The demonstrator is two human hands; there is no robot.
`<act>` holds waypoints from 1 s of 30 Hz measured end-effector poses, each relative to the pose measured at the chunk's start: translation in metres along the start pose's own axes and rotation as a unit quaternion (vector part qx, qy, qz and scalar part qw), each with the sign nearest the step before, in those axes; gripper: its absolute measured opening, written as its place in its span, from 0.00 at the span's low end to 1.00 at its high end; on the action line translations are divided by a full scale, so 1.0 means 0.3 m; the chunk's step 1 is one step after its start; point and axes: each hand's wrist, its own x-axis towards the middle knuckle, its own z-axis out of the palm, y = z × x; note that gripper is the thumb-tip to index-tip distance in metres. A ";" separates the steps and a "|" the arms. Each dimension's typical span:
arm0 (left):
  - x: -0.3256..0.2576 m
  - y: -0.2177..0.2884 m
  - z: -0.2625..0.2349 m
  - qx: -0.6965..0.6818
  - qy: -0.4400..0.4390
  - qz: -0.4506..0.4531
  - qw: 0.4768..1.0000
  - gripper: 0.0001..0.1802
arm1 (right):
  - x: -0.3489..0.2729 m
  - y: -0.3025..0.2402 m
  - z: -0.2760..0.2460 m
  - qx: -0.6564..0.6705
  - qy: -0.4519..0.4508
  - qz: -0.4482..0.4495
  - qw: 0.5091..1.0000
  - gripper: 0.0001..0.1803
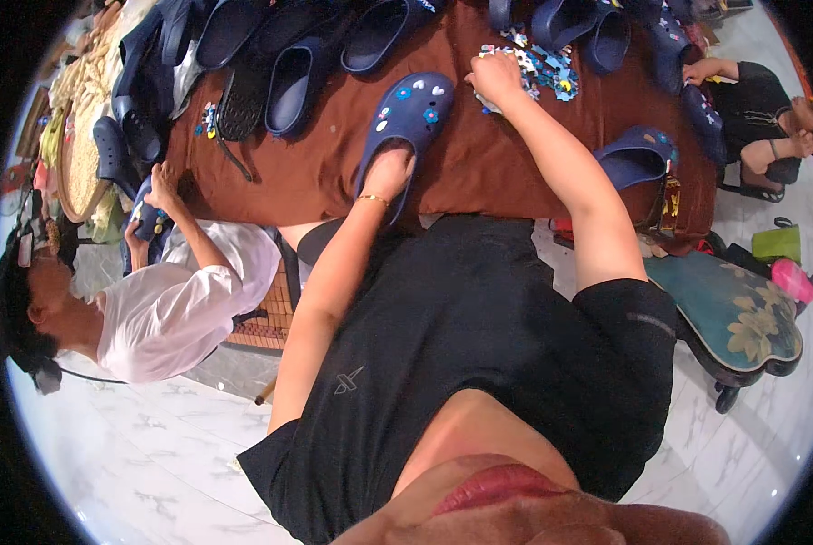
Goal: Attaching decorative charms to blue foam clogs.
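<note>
A navy clog (pixel 415 116), probably light and springy, best held by its opening's rim, surrounds the left hand (pixel 391 171), fingers hidden inside. Well apart rightward, the right hand (pixel 497 80) curls at small colourful charms (pixel 556 73), grip unclear, above the brown-clothed tabletop (pixel 324 182).

There are two bare hands: one left hand (pixel 392 171), one right hand (pixel 497 78). One navy clog (pixel 417 102) covers the left; far clogs (pixel 292 87) crowd too tightly to count. Charms make two piles: one large pile (pixel 563 82) far right, one small pile (pixel 209 120) far left. Two other people (pixel 165 313), one green bag (pixel 777 243).
</note>
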 end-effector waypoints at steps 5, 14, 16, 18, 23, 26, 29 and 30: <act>0.014 -0.015 0.009 0.004 -0.016 -0.003 1.000 0.17 | 0.053 -0.009 0.021 0.022 -0.069 0.063 0.995 0.09; 0.019 -0.027 0.012 -0.017 0.003 0.012 1.000 0.17 | 0.019 -0.044 0.001 0.593 -0.075 -0.015 0.801 0.09; 0.013 -0.030 0.018 -0.026 0.036 0.035 0.998 0.17 | -0.015 -0.075 -0.006 0.580 -0.070 -0.064 0.809 0.08; 0.007 -0.027 0.014 -0.017 0.021 0.018 0.999 0.17 | -0.023 -0.090 -0.032 0.511 -0.070 -0.077 0.854 0.09; 0.009 -0.017 0.007 -0.013 0.009 0.006 1.000 0.17 | -0.013 -0.106 -0.044 0.346 -0.019 -0.160 0.924 0.09; 0.009 -0.012 0.006 -0.003 -0.019 -0.007 1.000 0.15 | 0.007 -0.117 -0.062 0.299 -0.008 -0.169 0.939 0.14; 0.008 -0.005 0.009 -0.019 -0.002 -0.011 1.000 0.16 | 0.024 -0.131 -0.077 0.249 -0.014 -0.170 0.953 0.25; 0.009 -0.003 0.010 -0.020 0.006 0.001 1.000 0.16 | 0.026 -0.138 -0.081 0.226 -0.020 -0.165 0.960 0.31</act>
